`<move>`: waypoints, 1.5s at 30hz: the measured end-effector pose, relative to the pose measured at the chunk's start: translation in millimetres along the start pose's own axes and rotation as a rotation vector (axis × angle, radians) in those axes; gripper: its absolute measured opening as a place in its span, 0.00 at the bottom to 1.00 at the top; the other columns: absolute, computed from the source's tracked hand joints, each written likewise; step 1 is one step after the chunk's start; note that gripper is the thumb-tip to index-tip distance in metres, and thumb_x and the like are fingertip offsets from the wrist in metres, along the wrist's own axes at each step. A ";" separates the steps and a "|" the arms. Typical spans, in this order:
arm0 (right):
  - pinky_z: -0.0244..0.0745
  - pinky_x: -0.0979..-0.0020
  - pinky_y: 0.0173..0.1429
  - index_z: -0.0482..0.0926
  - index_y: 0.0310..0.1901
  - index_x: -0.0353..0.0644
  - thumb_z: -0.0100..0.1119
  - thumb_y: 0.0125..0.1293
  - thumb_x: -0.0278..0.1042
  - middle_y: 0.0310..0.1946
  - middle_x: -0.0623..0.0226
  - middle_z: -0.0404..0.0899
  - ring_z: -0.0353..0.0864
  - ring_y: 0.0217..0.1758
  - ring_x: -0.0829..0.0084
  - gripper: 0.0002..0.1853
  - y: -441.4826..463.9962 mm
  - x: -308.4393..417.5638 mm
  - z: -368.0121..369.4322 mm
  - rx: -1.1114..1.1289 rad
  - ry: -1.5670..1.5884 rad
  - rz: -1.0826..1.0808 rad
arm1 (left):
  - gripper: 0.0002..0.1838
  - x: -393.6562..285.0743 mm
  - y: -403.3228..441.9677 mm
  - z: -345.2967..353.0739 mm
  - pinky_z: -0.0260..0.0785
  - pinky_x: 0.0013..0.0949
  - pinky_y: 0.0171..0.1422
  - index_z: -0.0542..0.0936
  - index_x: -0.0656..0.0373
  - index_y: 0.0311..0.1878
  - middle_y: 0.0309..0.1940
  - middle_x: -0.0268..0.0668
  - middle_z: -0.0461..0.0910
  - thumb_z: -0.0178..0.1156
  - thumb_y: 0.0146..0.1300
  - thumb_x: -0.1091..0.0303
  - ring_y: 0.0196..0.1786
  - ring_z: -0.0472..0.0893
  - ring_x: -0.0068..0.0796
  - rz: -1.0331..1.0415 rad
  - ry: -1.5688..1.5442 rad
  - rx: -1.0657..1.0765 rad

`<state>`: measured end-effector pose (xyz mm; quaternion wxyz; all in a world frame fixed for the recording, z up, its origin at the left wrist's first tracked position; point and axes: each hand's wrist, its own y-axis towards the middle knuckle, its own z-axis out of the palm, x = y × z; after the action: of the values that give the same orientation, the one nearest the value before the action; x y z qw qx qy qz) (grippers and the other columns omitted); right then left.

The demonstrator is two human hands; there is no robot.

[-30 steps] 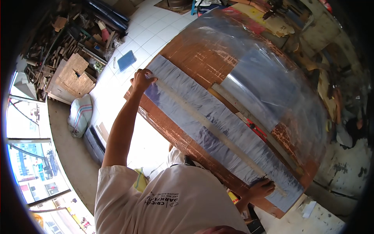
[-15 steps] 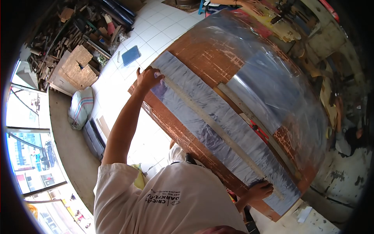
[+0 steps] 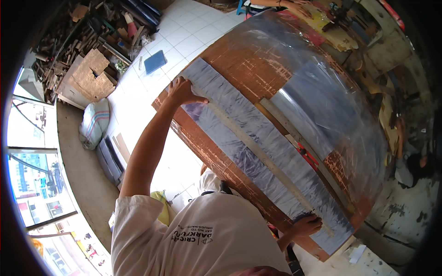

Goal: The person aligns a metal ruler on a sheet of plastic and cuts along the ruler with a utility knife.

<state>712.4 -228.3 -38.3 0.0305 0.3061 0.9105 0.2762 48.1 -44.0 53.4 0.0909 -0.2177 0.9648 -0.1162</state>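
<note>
A long pale ruler [image 3: 258, 149] lies lengthwise on a strip of grey-blue patterned sheet [image 3: 267, 124], which rests on a worn brown table [image 3: 244, 76]. At the far-left end of the strip is my left hand [image 3: 183, 92], its thumb stretched apart from the fingers and touching beside the ruler. My right hand [image 3: 306, 226] is at the near-right end, its fingers curled over the ruler's edge. A red-and-black cutter [image 3: 306, 153] sits beside the strip, near a second, metal straightedge [image 3: 294, 133].
Clear plastic sheeting [image 3: 322, 92] covers the table's far side. Another person's hand [image 3: 299, 9] is at the top, over a yellow piece. Wood scraps [image 3: 73, 50] are heaped at upper left. A blue square [image 3: 155, 62] and a white sack [image 3: 95, 122] are on the floor.
My left hand has shifted slightly along the ruler toward me, and its thumb has spread out from the fingers. My right hand stays in place.
</note>
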 end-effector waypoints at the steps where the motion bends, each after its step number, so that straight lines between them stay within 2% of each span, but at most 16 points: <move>1: 0.72 0.48 0.58 0.79 0.53 0.35 0.49 0.79 0.53 0.49 0.48 0.76 0.77 0.54 0.47 0.25 0.0 -0.2 0.1 -0.003 0.008 -0.002 | 0.59 -1.6 -0.7 0.0 0.54 0.65 0.79 0.83 0.69 0.53 0.59 0.55 0.78 0.76 0.29 0.21 0.71 0.71 0.50 -0.024 0.001 0.004; 3: 0.72 0.48 0.58 0.78 0.53 0.34 0.49 0.79 0.53 0.49 0.48 0.76 0.77 0.54 0.47 0.25 0.9 1.5 -3.8 -0.003 0.012 -0.009 | 0.60 -2.1 -0.8 2.1 0.55 0.64 0.79 0.82 0.69 0.55 0.60 0.55 0.76 0.77 0.30 0.22 0.72 0.70 0.51 -0.028 0.001 0.004; 5: 0.65 0.47 0.72 0.74 0.66 0.31 0.46 0.80 0.55 0.67 0.40 0.70 0.68 0.72 0.43 0.31 4.5 5.0 -12.5 0.254 0.058 0.153 | 0.60 -3.5 -0.3 6.6 0.56 0.63 0.79 0.81 0.70 0.57 0.62 0.55 0.75 0.77 0.31 0.23 0.72 0.69 0.51 -0.033 0.002 0.005; 7: 0.65 0.46 0.72 0.74 0.65 0.31 0.46 0.80 0.55 0.66 0.40 0.70 0.68 0.71 0.43 0.31 1.2 -2.2 -6.2 0.232 0.052 0.132 | 0.61 -7.1 0.6 11.1 0.58 0.62 0.77 0.78 0.72 0.59 0.64 0.55 0.73 0.78 0.33 0.24 0.73 0.68 0.52 -0.042 0.056 -0.018; 18: 0.67 0.45 0.68 0.75 0.62 0.29 0.51 0.79 0.50 0.60 0.40 0.73 0.71 0.66 0.42 0.27 -0.4 -4.6 0.0 0.128 0.158 0.084 | 0.61 -9.0 3.4 14.0 0.66 0.56 0.71 0.77 0.75 0.60 0.62 0.54 0.73 0.80 0.34 0.28 0.71 0.69 0.51 -0.050 0.033 0.022; 20: 0.68 0.45 0.64 0.76 0.58 0.31 0.52 0.78 0.52 0.56 0.41 0.74 0.73 0.61 0.41 0.27 -1.2 -8.8 4.5 0.053 0.181 0.026 | 0.61 -7.3 5.4 15.4 0.67 0.56 0.71 0.78 0.75 0.60 0.62 0.54 0.73 0.80 0.34 0.28 0.70 0.69 0.51 -0.044 0.032 0.029; 23: 0.67 0.45 0.69 0.75 0.62 0.29 0.52 0.79 0.50 0.60 0.41 0.73 0.71 0.66 0.42 0.27 -0.3 -7.4 1.4 0.118 0.168 0.073 | 0.61 -4.0 8.1 18.7 0.67 0.53 0.71 0.77 0.77 0.60 0.62 0.56 0.73 0.80 0.34 0.29 0.70 0.68 0.53 -0.036 0.022 0.023; 28: 0.67 0.46 0.69 0.74 0.62 0.29 0.52 0.79 0.50 0.60 0.41 0.73 0.71 0.66 0.43 0.28 -0.4 -0.9 -5.0 0.124 0.175 0.086 | 0.60 -1.9 7.4 21.4 0.68 0.47 0.72 0.76 0.80 0.59 0.62 0.60 0.71 0.82 0.34 0.33 0.70 0.67 0.57 0.002 -0.050 -0.010; 34: 0.68 0.47 0.69 0.75 0.61 0.28 0.50 0.80 0.50 0.58 0.43 0.73 0.72 0.65 0.44 0.27 1.6 7.5 -7.6 0.112 0.171 0.117 | 0.58 0.3 5.1 24.9 0.69 0.49 0.71 0.75 0.77 0.58 0.64 0.59 0.70 0.84 0.34 0.36 0.69 0.68 0.56 0.018 -0.115 -0.056; 36: 0.68 0.46 0.67 0.76 0.60 0.31 0.52 0.78 0.48 0.57 0.44 0.74 0.73 0.63 0.44 0.25 4.4 3.8 -11.0 0.151 0.206 0.100 | 0.57 2.1 4.7 28.3 0.70 0.50 0.70 0.74 0.75 0.60 0.63 0.57 0.70 0.84 0.35 0.37 0.69 0.69 0.55 0.008 -0.103 -0.097; 37: 0.69 0.44 0.66 0.78 0.59 0.34 0.56 0.76 0.47 0.55 0.45 0.76 0.75 0.63 0.44 0.23 11.3 7.4 -17.3 0.217 0.040 0.134 | 0.57 0.8 4.4 27.4 0.70 0.50 0.69 0.74 0.74 0.60 0.63 0.57 0.70 0.84 0.35 0.38 0.69 0.70 0.55 -0.006 -0.104 -0.075; 38: 0.69 0.44 0.66 0.78 0.59 0.34 0.56 0.76 0.47 0.55 0.45 0.76 0.75 0.63 0.44 0.23 18.4 15.8 -20.7 0.205 0.020 0.146 | 0.57 0.1 5.3 26.2 0.71 0.51 0.69 0.73 0.74 0.61 0.63 0.56 0.70 0.84 0.36 0.39 0.68 0.70 0.54 -0.023 -0.105 -0.058; 40: 0.68 0.43 0.66 0.78 0.60 0.35 0.59 0.73 0.44 0.57 0.47 0.78 0.75 0.64 0.46 0.22 43.2 53.9 -35.4 0.108 -0.141 0.033 | 0.57 -2.5 2.5 28.5 0.72 0.51 0.67 0.73 0.73 0.61 0.61 0.55 0.70 0.85 0.35 0.38 0.67 0.72 0.54 -0.013 -0.107 -0.066; 42: 0.69 0.46 0.67 0.78 0.60 0.36 0.61 0.71 0.39 0.60 0.47 0.78 0.75 0.66 0.47 0.21 68.6 92.0 -26.6 0.022 0.236 -0.235 | 0.58 -1.0 0.3 28.1 0.73 0.52 0.66 0.72 0.72 0.62 0.61 0.54 0.70 0.84 0.35 0.37 0.66 0.73 0.54 -0.012 -0.122 -0.110; 44: 0.71 0.49 0.67 0.78 0.61 0.37 0.63 0.69 0.35 0.61 0.48 0.77 0.76 0.66 0.47 0.21 88.4 152.8 -25.0 0.213 0.543 -0.372 | 0.59 -6.4 -3.4 23.1 0.72 0.53 0.66 0.71 0.71 0.63 0.61 0.53 0.70 0.84 0.34 0.37 0.67 0.73 0.53 -0.039 -0.117 -0.103; 45: 0.71 0.49 0.67 0.78 0.61 0.37 0.63 0.69 0.35 0.61 0.48 0.77 0.76 0.66 0.47 0.21 98.4 177.0 -21.1 0.211 0.552 -0.380 | 0.60 -7.0 -5.0 22.9 0.71 0.52 0.67 0.70 0.71 0.63 0.61 0.52 0.70 0.84 0.34 0.37 0.67 0.72 0.53 -0.048 -0.111 -0.110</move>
<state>617.3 -72.0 51.0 -0.1977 0.0467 0.9487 0.2424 61.5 -49.6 33.7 0.1296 -0.2517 0.9576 -0.0531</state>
